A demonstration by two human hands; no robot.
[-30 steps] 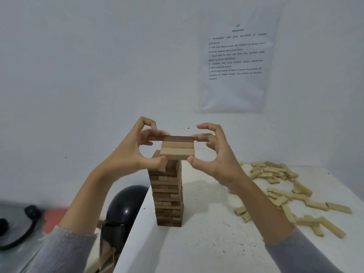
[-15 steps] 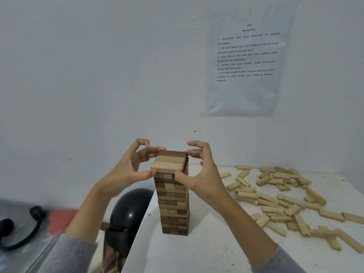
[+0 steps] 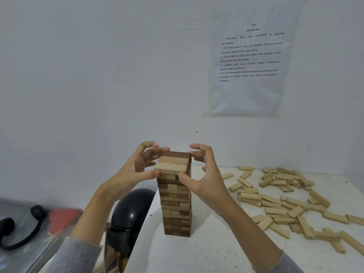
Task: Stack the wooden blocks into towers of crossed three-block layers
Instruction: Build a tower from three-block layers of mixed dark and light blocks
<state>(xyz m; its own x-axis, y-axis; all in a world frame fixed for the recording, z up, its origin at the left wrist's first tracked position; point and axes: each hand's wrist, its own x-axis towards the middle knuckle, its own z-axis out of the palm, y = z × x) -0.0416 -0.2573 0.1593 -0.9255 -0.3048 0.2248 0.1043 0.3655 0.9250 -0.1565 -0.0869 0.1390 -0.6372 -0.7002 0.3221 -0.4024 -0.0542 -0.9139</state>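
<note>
fingers (image 3: 151, 173) of left hand (image 3: 134, 172) and right hand (image 3: 206, 180) pinch the top three-block wooden layer (image 3: 173, 164) by its ends: likely light, stiff, easily nudged.

White table (image 3: 206, 251): block tower (image 3: 175, 209) upright; loose blocks (image 3: 279, 201) scattered right.

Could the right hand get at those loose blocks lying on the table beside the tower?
Probably yes. The loose blocks lie on the table on the same side as the right hand, with nothing between them. It would first have to let go of the tower's top layer.
</note>
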